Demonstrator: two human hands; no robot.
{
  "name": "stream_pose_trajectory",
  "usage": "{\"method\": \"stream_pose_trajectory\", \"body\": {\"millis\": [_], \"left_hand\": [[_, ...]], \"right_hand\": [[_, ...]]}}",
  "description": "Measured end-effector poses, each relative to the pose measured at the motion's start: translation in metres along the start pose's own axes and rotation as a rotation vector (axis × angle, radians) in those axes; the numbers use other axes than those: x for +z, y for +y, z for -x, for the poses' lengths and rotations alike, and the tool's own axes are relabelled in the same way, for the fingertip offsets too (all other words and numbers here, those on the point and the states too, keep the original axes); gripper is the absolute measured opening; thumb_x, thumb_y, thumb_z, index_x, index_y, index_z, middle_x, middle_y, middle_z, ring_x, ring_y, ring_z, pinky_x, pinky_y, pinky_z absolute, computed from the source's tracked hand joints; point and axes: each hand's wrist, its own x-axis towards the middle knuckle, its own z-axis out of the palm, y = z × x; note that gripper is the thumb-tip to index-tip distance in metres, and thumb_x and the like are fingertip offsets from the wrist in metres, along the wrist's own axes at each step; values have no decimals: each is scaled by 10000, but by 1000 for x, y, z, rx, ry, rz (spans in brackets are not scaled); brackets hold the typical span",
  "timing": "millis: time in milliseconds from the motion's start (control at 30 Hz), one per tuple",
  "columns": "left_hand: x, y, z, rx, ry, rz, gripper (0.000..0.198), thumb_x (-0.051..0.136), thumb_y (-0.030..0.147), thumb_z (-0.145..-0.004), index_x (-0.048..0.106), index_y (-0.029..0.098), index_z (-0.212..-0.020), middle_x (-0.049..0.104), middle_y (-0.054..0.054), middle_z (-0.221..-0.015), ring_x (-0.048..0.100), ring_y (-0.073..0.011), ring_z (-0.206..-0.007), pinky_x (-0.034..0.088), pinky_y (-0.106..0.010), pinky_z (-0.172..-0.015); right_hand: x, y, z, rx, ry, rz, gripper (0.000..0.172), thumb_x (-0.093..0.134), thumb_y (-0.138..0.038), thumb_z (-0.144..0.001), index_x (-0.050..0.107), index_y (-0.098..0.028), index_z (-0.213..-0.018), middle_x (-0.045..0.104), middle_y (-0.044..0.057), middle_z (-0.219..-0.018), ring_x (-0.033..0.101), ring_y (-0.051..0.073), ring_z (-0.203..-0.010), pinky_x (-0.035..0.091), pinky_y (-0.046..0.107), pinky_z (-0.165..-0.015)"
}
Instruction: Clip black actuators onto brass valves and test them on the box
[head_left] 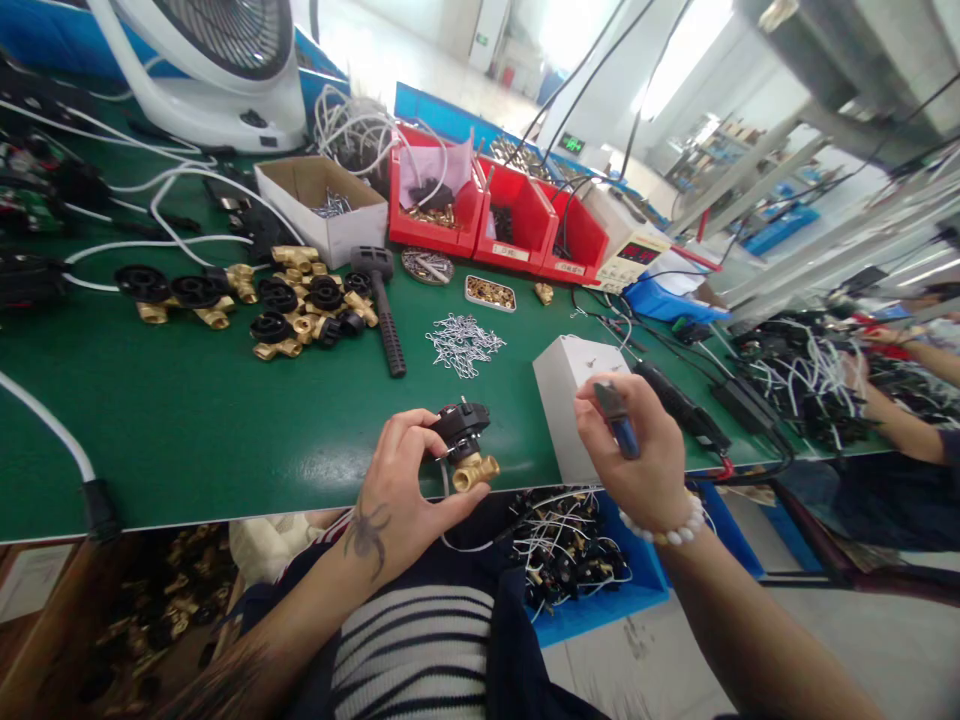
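My left hand point(405, 495) grips a brass valve point(475, 472) with a round black housing point(459, 424) on top, just above the bench's front edge. A thin cable hangs from the housing. In my closed right hand point(646, 460) is a pair of pliers point(613, 410) with grey jaws and a blue handle; the rest of it is hidden by my fingers. A light grey box point(556, 405) with small metal pins on top stands beside that hand. Beyond the valve, a pile of thin wire clips point(463, 345) lies on the green bench point(330, 420).
At the left lie brass valves with black caps point(300, 310) and a black mallet point(385, 310). Red bins point(510, 258), a cardboard box point(352, 230) and a fan point(225, 110) line the back. Below sits a blue crate point(622, 605). A co-worker's hand point(855, 375) is at the right.
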Motion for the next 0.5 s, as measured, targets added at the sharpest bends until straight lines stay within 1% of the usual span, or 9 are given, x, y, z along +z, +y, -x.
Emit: {"method": "stream_pose_trajectory", "body": {"millis": [33,133,167,200,300,333,367,400,500], "left_hand": [[0,0,0,4,0,-2,334,778,298,-753,488,211,-892,564,-97,-1140,595,-267,-1080,543,-471,-913],[0,0,1,28,7,-14,330,770,300,-759,481,212,-892,562,-94,-1129,595,-266,-1075,546,-466,-905],[0,0,1,34,8,-15,328,768,295,-760,479,212,-890,562,-93,-1127,594,-264,-1073,545,-465,-908],[0,0,1,36,10,-15,328,767,291,-760,476,212,-888,561,-93,-1127,593,-262,-1070,543,-464,-910],[0,-1,1,23,8,-7,331,770,292,-760,475,213,-887,558,-94,-1139,592,-262,-1070,543,-463,-903],[0,-1,1,20,8,-6,333,771,294,-759,475,214,-886,557,-94,-1143,592,-262,-1071,543,-462,-900],[0,-1,0,19,9,-7,334,772,294,-759,474,214,-886,557,-94,-1144,592,-263,-1074,543,-464,-901],[0,-1,0,22,9,-8,336,774,293,-758,473,215,-886,557,-94,-1142,592,-263,-1075,543,-464,-903],[1,-1,0,43,12,-18,349,782,289,-752,470,215,-889,560,-91,-1127,590,-262,-1071,544,-461,-904]], "right_hand": [[2,0,1,-10,-27,16,111,508,-138,-876,549,-213,-947,609,-7,-757,532,127,-586,411,252,-571],[8,2,5,-112,-386,127,170,468,-84,-833,574,-195,-906,613,11,-735,520,134,-558,368,260,-528],[8,2,5,-131,-454,150,182,459,-77,-836,584,-191,-903,616,19,-739,528,138,-565,369,264,-530],[7,2,5,-122,-435,150,179,458,-84,-851,587,-190,-914,618,23,-748,537,141,-579,380,266,-542],[1,2,2,-24,-89,48,116,498,-138,-894,558,-208,-964,608,5,-769,558,137,-623,430,256,-595],[0,3,1,-3,-9,19,107,514,-148,-889,546,-212,-968,604,-2,-767,553,132,-619,432,250,-595],[1,3,1,-7,-6,13,117,517,-140,-874,541,-214,-962,598,-7,-756,540,128,-601,421,246,-578],[1,4,2,-31,-76,35,139,507,-118,-853,545,-211,-948,594,-7,-742,523,125,-577,399,246,-553],[5,4,3,-168,-443,164,208,471,-55,-781,578,-193,-895,588,9,-706,483,128,-527,318,261,-497]]}}
